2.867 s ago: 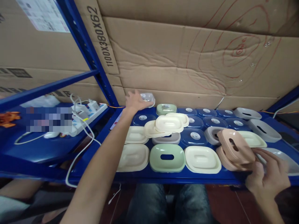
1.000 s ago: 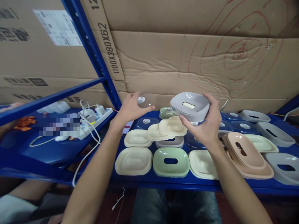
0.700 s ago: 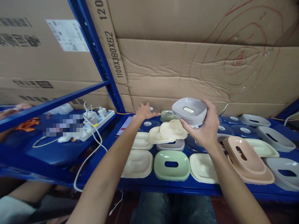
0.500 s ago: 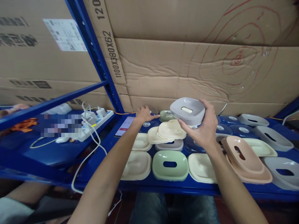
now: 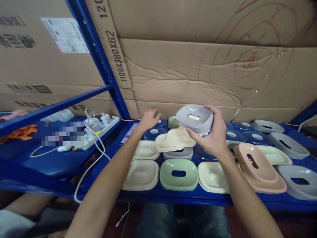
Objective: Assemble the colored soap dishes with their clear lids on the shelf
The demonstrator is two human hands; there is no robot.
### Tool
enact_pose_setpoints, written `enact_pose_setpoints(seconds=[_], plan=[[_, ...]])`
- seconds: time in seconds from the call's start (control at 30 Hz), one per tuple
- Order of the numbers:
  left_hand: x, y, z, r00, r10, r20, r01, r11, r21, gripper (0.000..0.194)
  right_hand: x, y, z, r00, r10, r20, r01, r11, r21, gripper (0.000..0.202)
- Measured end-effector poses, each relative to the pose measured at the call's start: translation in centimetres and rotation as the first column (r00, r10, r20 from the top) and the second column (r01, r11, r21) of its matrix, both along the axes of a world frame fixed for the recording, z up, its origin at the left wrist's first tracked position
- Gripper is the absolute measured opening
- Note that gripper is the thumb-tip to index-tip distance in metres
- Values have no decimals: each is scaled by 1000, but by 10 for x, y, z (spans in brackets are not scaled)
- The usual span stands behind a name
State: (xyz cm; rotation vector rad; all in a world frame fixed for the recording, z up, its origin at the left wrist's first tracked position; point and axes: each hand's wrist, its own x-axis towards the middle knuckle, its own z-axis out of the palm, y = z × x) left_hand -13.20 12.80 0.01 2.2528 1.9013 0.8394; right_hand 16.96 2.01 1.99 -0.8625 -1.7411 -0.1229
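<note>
My right hand [image 5: 215, 134] grips a grey oval dish [image 5: 194, 116] by its right side, raised above the shelf. Inside the dish's slot something cream-coloured shows. My left hand [image 5: 150, 119] is over the back left of the shelf, its fingers loosely apart and nothing seen in them, near a clear lid [image 5: 154, 132]. Behind the raised dish sits a small green dish [image 5: 172, 122]. Below it lie stacked cream pieces [image 5: 180, 137] on a grey dish [image 5: 178, 154]. A green dish [image 5: 179, 174] stands at the front between cream dishes [image 5: 141, 175].
Peach dishes [image 5: 257, 163] and grey dishes [image 5: 299, 181] fill the right side. A phone [image 5: 128, 134] lies at the left. Further left are a power strip [image 5: 99, 132] with white cables, a blue post [image 5: 99, 53] and orange parts [image 5: 22, 132]. Cardboard stands behind.
My left hand has lifted slightly and its fingers have drawn in from the small green dish. The grey dish in my right hand has shifted slightly left.
</note>
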Motion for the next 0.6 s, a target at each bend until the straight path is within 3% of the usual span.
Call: enact_pose_setpoints(seconds=[0.07, 0.1, 0.17, 0.2, 0.27, 0.37, 0.43, 0.6], plan=[[10, -17, 14, 997, -41, 64, 37, 997, 63, 47, 0, -1, 2, 997, 77, -24, -79, 995, -57, 81], [17, -27, 21, 980, -100, 171, 81, 990, 117, 47, -1, -1, 2, 994, 106, -40, -109, 990, -84, 79], [33, -51, 33, 902, -246, 354, 188, 964, 190, 49, -2, -2, 3, 986, 147, -81, -156, 979, -131, 76], [42, -63, 37, 835, -307, 456, 242, 950, 197, 50, -3, -3, 3, 981, 164, -105, -179, 972, -152, 74], [58, -86, 41, 631, -372, 681, 379, 914, 148, 53, -3, -4, 4, 966, 201, -164, -230, 957, -180, 70], [77, -108, 40, 315, -303, 900, 515, 850, 106, 52, -2, -5, 5, 939, 254, -231, -305, 926, -222, 63], [82, -114, 37, 185, -244, 952, 586, 805, 93, 52, -1, -7, 6, 929, 278, -246, -340, 903, -263, 60], [78, -118, 34, 104, -281, 954, 639, 754, 152, 54, -4, -10, 12, 895, 315, -316, -413, 854, -318, 59]])
